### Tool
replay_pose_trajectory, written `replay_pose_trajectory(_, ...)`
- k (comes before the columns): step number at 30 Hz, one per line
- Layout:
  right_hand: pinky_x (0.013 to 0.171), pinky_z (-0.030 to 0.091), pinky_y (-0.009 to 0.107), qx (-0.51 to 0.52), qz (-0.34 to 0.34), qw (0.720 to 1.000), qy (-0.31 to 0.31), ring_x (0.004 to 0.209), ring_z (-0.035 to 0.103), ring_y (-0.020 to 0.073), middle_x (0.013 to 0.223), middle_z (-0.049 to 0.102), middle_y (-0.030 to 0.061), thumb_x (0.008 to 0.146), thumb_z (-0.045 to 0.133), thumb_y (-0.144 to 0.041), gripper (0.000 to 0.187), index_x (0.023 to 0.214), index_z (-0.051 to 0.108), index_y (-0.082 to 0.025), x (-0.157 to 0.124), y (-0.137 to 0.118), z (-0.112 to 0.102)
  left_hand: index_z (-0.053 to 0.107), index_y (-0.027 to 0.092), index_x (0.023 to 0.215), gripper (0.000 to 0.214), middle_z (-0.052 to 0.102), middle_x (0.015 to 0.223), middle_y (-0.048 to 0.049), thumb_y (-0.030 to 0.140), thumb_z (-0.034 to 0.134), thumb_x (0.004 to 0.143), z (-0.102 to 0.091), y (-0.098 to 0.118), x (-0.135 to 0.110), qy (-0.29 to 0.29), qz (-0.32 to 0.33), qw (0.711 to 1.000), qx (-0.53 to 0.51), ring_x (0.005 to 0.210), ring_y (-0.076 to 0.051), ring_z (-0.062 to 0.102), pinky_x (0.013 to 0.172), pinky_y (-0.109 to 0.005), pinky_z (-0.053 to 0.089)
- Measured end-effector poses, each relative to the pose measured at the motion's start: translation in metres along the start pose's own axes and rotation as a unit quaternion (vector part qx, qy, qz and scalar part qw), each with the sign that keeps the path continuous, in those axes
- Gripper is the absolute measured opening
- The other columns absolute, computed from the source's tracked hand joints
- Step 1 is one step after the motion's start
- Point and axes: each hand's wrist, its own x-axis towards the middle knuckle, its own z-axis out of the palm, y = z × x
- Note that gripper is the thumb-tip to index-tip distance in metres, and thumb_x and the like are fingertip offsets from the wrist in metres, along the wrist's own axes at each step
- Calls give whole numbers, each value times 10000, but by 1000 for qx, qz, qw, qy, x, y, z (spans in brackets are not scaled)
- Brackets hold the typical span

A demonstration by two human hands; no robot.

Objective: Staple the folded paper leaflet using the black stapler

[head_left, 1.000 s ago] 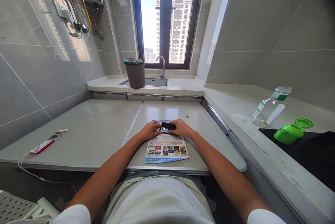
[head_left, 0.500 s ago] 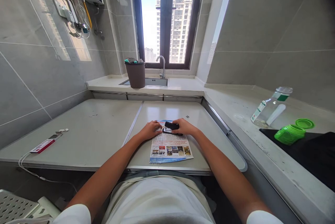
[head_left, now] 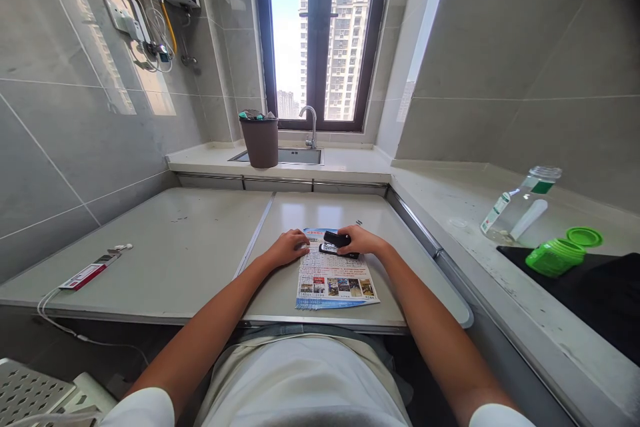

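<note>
A stack of printed leaflets (head_left: pixel 336 280) lies on the grey table (head_left: pixel 200 254) right in front of me. My right hand (head_left: pixel 361 240) is closed round a small black stapler (head_left: pixel 337 242) whose jaws sit over the top edge of the leaflets. My left hand (head_left: pixel 287 248) rests with curled fingers on the upper left corner of the stack, pressing it down.
A red and white card with a cable (head_left: pixel 84 276) lies at the table's left. On the counter to the right stand a clear bottle (head_left: pixel 517 206), a green jar (head_left: pixel 553 256) and its lid (head_left: pixel 585 236). A brown bin (head_left: pixel 259 140) stands by the sink (head_left: pixel 295 156).
The stapler and my right hand have shifted slightly right along the top edge of the leaflets. The stapler's jaws now gape a little. My left hand stays on the corner.
</note>
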Motion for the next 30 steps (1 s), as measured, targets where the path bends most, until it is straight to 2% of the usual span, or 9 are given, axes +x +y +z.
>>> replay_pose_trajectory(7, 739, 483, 256, -8, 23, 1000, -16, 912, 675, 214, 1029, 755, 36, 691, 836, -410, 487, 1122, 745, -204, -5, 7, -9, 761, 258, 1064, 221, 692, 1214, -77, 385, 652, 921, 1, -2, 0, 4, -2, 1000, 1, 1133, -273, 636, 1025, -426, 481)
replay_pose_trajectory(16, 752, 505, 281, -17, 70, 997, -34, 949, 690, 251, 1060, 755, 45, 639, 848, -382, 553, 1154, 746, -210, -9, 29, -22, 758, 252, 1077, 234, 696, 1197, -81, 380, 645, 916, 1, -3, -1, 1, 1, 1000, 9, 1103, -270, 640, 1003, -421, 481)
replay_pose_trajectory(23, 787, 524, 288, 12, 93, 993, -70, 998, 699, 269, 1106, 762, 37, 602, 849, -327, 616, 1202, 741, -234, -20, 44, -36, 759, 248, 1058, 236, 703, 1182, -84, 390, 629, 922, -1, 0, -1, 1, -3, 1000, 8, 1092, -271, 642, 996, -422, 484)
replay_pose_trajectory(30, 800, 545, 299, 31, 132, 988, -72, 982, 709, 275, 1081, 770, 49, 544, 864, -312, 649, 1179, 760, -228, -35, 65, -51, 760, 252, 1055, 228, 704, 1174, -83, 385, 628, 926, -4, 4, -2, -2, -4, 1000, 6, 1090, -271, 647, 985, -416, 488)
